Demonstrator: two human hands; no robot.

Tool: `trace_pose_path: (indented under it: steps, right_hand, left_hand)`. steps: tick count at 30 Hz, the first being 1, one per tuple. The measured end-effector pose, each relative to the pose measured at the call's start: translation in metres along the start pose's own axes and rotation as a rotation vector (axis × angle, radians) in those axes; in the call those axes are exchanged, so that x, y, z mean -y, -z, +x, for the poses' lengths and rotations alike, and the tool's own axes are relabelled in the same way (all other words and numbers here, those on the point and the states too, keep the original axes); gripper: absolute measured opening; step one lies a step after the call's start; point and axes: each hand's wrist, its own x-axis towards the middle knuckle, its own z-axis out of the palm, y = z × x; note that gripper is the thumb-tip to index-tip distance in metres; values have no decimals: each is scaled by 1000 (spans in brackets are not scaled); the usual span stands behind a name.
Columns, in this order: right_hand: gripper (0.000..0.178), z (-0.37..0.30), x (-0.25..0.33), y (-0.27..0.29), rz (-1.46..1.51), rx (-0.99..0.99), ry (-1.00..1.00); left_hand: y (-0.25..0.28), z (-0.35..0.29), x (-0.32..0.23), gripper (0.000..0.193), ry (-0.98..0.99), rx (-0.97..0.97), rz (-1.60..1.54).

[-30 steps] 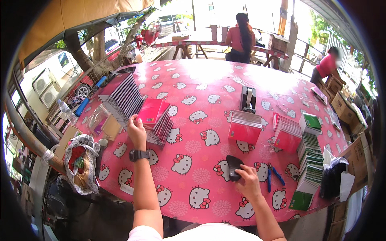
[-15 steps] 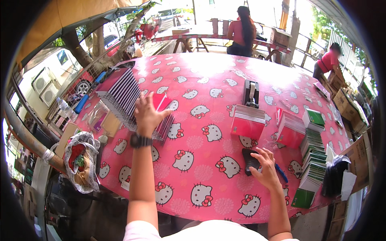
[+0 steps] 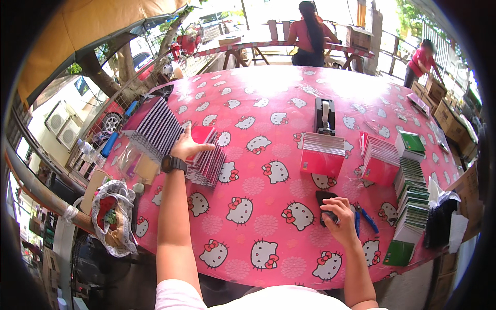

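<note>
My left hand [image 3: 187, 147], with a dark watch on its wrist, is spread out over a stack of red-covered spiral notebooks [image 3: 206, 168]. Its fingers reach along the side of a taller stack of spiral notebooks [image 3: 157, 126]; nothing shows lifted in them. Lower right of the middle, my right hand [image 3: 340, 217] hovers at or over a small flat black object [image 3: 324, 198], whose kind I cannot make out. Its fingers are loosely bent and apart, and whether they touch the object is unclear. Just beside that hand lie blue-handled pliers [image 3: 368, 221].
A black tape dispenser [image 3: 324, 116] stands behind red booklets [image 3: 321, 160]. More red booklets [image 3: 380, 159] and a long row of green booklets [image 3: 411, 199] line the right. A patterned bag [image 3: 112, 217] sits at the left edge. Two people work farther back, near cardboard boxes [image 3: 449, 119].
My left hand has shifted slightly down and left along the stacks. My right hand has come closer over the black object, its fingers more bent. More of the pliers shows.
</note>
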Motion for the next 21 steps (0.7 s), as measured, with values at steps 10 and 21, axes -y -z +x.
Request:
trace_pose_path:
  steps: [10,21]
  right_hand:
    - [20,-3,-6,-4,79,-42,28]
    - [23,67,-35,7,-205,-187,222]
  left_hand:
    - [-3,-9,-15,127,133,1,89]
    - [-1,-62,-39,98,-305,-529,-139]
